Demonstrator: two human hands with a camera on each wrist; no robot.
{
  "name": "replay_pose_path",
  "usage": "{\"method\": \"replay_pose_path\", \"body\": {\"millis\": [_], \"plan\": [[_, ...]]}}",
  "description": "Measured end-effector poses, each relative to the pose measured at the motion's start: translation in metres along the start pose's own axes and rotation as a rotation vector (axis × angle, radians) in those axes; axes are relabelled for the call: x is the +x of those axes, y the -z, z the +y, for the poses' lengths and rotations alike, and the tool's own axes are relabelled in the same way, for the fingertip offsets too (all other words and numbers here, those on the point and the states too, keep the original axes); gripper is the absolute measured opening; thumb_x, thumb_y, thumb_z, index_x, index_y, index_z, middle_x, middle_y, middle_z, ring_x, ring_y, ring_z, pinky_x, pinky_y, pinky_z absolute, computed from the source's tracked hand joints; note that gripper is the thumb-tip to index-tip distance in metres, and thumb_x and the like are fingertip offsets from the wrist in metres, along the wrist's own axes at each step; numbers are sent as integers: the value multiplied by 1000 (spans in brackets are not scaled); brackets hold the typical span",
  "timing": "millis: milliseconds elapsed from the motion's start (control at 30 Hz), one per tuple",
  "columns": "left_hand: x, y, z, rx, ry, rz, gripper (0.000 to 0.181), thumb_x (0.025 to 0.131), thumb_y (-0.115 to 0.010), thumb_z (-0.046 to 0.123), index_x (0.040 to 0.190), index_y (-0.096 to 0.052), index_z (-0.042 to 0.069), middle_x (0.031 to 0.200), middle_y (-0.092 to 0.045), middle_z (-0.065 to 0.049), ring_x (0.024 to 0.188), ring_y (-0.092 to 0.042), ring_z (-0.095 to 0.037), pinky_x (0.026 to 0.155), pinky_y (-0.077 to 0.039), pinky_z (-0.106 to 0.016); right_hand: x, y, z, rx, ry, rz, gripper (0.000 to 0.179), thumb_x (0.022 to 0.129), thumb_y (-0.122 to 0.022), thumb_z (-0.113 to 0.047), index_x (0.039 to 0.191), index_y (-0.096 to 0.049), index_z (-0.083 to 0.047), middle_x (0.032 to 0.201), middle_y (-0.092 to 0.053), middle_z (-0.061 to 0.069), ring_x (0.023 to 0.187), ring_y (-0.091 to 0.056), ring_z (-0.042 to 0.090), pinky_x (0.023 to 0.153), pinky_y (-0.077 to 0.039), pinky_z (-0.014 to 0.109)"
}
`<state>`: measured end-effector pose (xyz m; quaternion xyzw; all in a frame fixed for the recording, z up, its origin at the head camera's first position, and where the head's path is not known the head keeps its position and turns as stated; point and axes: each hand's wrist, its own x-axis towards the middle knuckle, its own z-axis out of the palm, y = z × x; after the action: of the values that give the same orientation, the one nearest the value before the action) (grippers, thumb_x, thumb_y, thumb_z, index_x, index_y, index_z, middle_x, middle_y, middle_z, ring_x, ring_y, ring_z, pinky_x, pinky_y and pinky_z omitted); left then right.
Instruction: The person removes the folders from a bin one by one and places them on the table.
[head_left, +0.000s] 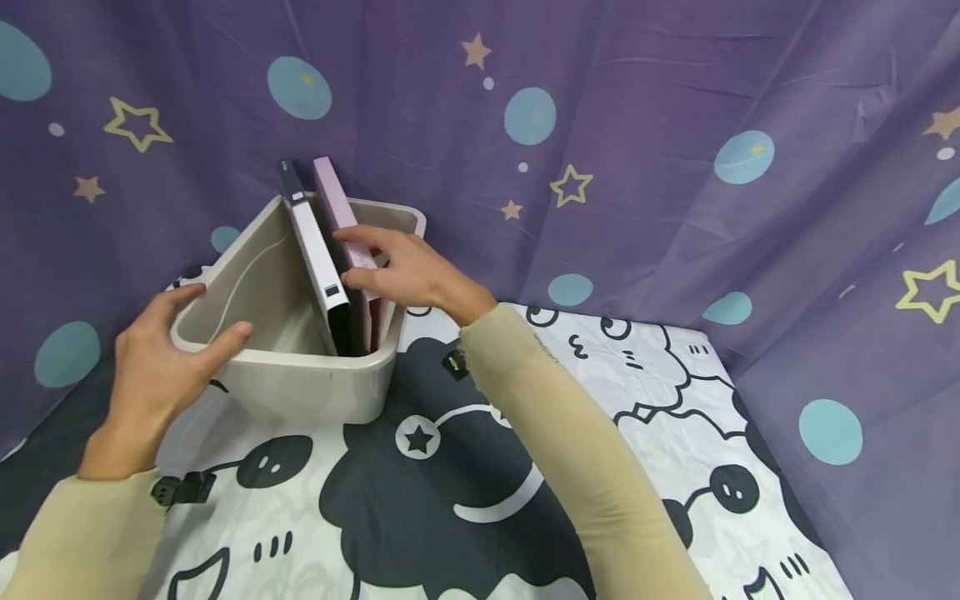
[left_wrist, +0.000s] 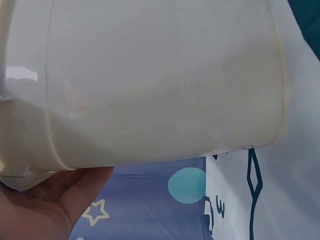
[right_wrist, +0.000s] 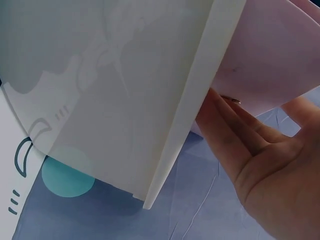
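Observation:
A cream plastic bin (head_left: 315,396) stands on the patterned cloth with two binders upright inside, leaning toward its right side. My left hand (head_left: 153,358) grips the bin's left front corner, the thumb over the front rim. In the left wrist view, its fingers (left_wrist: 85,192) lie against the bin wall (left_wrist: 165,90), under the rim. My right hand (head_left: 408,271) reaches over the right rim and holds the pink binder (head_left: 334,193) by its spine edge. Left of that binder stands a white and black binder (head_left: 311,242). The right wrist view shows fingers (right_wrist: 225,145) on the pink cover (right_wrist: 270,55), partly hidden behind the rim.
A purple curtain (head_left: 637,100) with stars and blue ovals hangs close behind the bin and along the right side. The black and white cartoon cloth (head_left: 465,467) spreads under both arms. Small black devices are strapped at both wrists.

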<state>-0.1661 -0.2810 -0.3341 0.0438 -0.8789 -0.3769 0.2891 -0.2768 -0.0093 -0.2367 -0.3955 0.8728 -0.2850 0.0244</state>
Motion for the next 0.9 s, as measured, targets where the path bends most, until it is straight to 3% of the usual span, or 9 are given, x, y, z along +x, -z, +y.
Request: {"method": "replay_pose_path", "body": {"millis": [100, 167, 267, 333, 467, 600, 733, 900], "plan": [[1, 2, -1, -22, 8, -30, 73, 79, -76, 32, 142, -45, 11, 139, -48, -19, 122, -43, -43, 101, -28, -56, 0, 1, 3, 20, 2, 3, 55, 89, -58, -35, 142, -45, -28, 136, -50, -7, 112, -49, 5, 89, -39, 20], [2, 4, -4, -36, 25, -64, 75, 80, -76, 31, 144, -43, 14, 142, -45, -17, 123, -42, -38, 100, -30, -49, 0, 2, 4, 36, 3, 3, 56, 88, -58, -34, 143, -46, -27, 135, -50, -7, 112, -49, 6, 88, -40, 20], [3, 9, -8, -60, 69, -149, 79, 81, -76, 32, 148, -37, 21, 147, -39, -16, 119, -40, -32, 88, -36, -37, 0, 3, 5, 62, 9, -9, 57, 88, -59, -32, 143, -46, -24, 135, -50, -5, 112, -49, 7, 87, -41, 20], [6, 11, -9, -53, 82, -201, 82, 81, -76, 33, 150, -32, 24, 148, -35, -16, 113, -39, -31, 78, -34, -32, 1, 5, 5, 66, 17, -26, 57, 88, -59, -32, 143, -45, -23, 136, -50, -5, 112, -49, 7, 88, -41, 20], [9, 16, -10, -50, 100, -280, 89, 82, -75, 35, 153, -21, 31, 148, -32, -19, 108, -38, -33, 72, -34, -34, 5, 7, 5, 71, 28, -62, 55, 89, -59, -32, 141, -46, -22, 137, -48, -7, 114, -47, 9, 90, -39, 21], [8, 18, -9, -52, 121, -296, 91, 82, -75, 37, 153, -18, 33, 149, -30, -20, 110, -38, -36, 72, -36, -38, 8, 8, 4, 94, 21, -86, 51, 89, -59, -31, 138, -48, -20, 135, -47, -7, 115, -46, 9, 91, -38, 21], [9, 15, -8, -55, 101, -284, 92, 82, -74, 36, 154, -17, 28, 150, -29, -22, 113, -38, -43, 74, -36, -49, 11, 10, 3, 140, -10, -95, 48, 89, -60, -26, 135, -50, -20, 133, -48, -5, 111, -49, 10, 87, -41, 21], [9, 13, -6, -63, 126, -295, 90, 83, -74, 37, 152, -16, 38, 150, -29, -21, 113, -39, -42, 72, -39, -48, 12, 12, 2, 175, -49, -113, 48, 89, -62, -24, 135, -49, -19, 133, -48, -4, 110, -49, 12, 85, -43, 22]]}}
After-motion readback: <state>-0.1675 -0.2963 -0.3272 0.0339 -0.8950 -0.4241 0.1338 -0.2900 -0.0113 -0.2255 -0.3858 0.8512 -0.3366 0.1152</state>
